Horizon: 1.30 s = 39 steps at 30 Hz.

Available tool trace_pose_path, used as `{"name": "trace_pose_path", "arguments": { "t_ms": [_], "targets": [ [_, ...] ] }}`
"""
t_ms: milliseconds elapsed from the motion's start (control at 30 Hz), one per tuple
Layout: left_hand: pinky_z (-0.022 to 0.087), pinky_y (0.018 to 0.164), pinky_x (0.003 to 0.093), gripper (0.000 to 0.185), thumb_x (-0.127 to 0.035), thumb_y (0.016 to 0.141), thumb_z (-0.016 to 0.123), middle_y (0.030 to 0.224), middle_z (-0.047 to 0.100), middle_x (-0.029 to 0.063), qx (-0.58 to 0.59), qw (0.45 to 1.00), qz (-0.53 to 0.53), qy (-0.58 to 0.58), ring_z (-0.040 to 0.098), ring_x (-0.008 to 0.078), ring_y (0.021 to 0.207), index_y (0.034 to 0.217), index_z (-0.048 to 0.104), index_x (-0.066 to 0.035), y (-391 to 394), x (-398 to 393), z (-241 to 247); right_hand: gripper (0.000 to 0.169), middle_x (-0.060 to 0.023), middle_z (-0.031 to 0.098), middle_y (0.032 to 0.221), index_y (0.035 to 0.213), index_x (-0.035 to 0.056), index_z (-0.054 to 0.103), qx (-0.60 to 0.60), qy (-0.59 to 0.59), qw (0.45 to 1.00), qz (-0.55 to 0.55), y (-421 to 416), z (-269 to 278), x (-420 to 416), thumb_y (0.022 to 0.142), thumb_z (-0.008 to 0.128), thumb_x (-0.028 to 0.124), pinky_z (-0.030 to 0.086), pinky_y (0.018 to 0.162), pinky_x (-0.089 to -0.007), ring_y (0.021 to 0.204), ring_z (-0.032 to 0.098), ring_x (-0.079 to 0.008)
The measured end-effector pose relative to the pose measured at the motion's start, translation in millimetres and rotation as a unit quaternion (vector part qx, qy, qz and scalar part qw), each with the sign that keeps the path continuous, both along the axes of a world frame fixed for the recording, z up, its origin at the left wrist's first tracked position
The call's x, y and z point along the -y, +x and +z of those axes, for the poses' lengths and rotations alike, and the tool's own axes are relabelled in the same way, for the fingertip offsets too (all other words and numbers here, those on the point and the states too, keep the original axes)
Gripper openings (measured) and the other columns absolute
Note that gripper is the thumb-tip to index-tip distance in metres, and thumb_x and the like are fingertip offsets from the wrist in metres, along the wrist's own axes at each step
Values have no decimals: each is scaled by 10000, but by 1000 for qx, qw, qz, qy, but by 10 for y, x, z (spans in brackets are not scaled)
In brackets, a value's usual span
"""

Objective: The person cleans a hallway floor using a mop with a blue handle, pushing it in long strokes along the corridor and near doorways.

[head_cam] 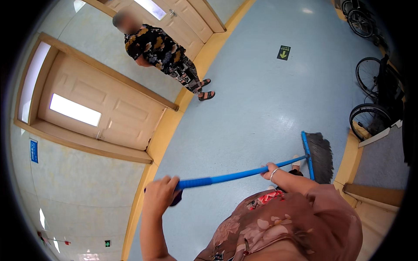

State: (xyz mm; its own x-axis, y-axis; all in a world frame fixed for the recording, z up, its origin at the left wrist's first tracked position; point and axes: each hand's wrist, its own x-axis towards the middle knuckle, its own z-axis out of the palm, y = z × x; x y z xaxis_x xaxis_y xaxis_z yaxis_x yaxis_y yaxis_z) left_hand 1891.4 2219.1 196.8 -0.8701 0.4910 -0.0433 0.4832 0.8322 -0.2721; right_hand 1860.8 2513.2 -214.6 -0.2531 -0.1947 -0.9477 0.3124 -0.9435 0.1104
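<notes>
A long blue broom handle [240,175] crosses in front of me in the head view. At its ribbed end, my left hand [162,192] is closed round the grip, with something dark purple beside the fingers. My right hand [269,172], a silver bangle at its wrist, holds the shaft lower down, nearer the head. The wide broom head [320,158], with a blue bar and dark grey bristles, lies over the floor at the right, beside my foot.
A person [156,49] in patterned clothes stands by the corridor's left wall, near closed doors [107,104]. Wheelchairs [372,120] line the right side. The blue-grey floor [248,98] bears a green arrow sign [284,53]. Yellow borders run along both walls.
</notes>
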Motion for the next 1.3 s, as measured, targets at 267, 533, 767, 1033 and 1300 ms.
{"name": "trace_pose_path", "arguments": {
  "t_ms": [267,533,767,1033,1300],
  "targets": [
    [431,519,396,326,-198,624,675,660,549,120,126,948,273,108,549,317,589,918,559,-117,1555,443,221,193,-159,517,873,957,-11,411,22,52,954,296,166,312,862,827,435,129,461,651,-426,773,542,-264],
    [451,635,442,304,-234,676,638,744,594,183,274,844,427,172,563,370,701,928,556,-85,1847,-58,257,150,-155,509,802,914,-19,416,3,118,870,479,0,360,762,793,455,59,489,591,-437,699,560,-284],
    [437,597,456,290,-330,764,518,702,572,221,290,837,423,192,552,391,687,907,539,-79,1730,-414,-74,112,-149,540,789,861,-19,475,-39,147,855,496,-306,376,314,770,498,41,498,572,-454,687,570,-293],
    [432,564,428,369,-396,746,522,660,574,195,278,815,452,235,555,389,644,936,551,-81,883,-1335,-16,165,-150,555,736,854,-45,496,-76,245,867,427,-873,478,-567,734,547,55,508,526,-415,637,587,-276],
    [430,550,414,384,-401,724,552,643,573,183,273,834,409,251,557,380,621,938,558,-82,-73,-1772,86,260,-185,558,792,923,-26,485,-141,165,910,352,-1462,811,-817,729,555,131,494,619,-452,683,584,-311]
  ]
}}
